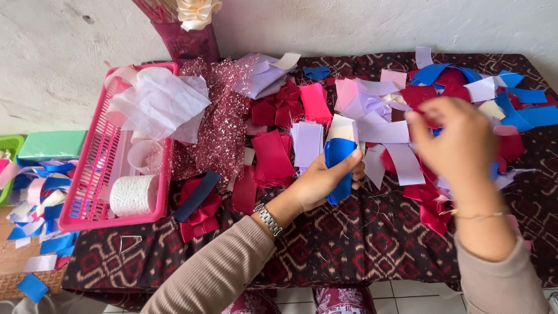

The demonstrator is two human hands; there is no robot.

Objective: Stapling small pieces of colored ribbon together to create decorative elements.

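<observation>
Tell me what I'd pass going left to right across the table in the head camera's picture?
Green block → pink basket → glittery pink mesh → dark red ribbon pieces → left hand holding a blue ribbon stack → right hand → blue ribbon strips.

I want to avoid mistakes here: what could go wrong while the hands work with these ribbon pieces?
The left hand grips a stack of blue and cream ribbon strips only by its lower part, so the strips may slide apart. The blurred right hand hangs over the loose pile of red, blue and lilac ribbon pieces and could scatter it.
</observation>
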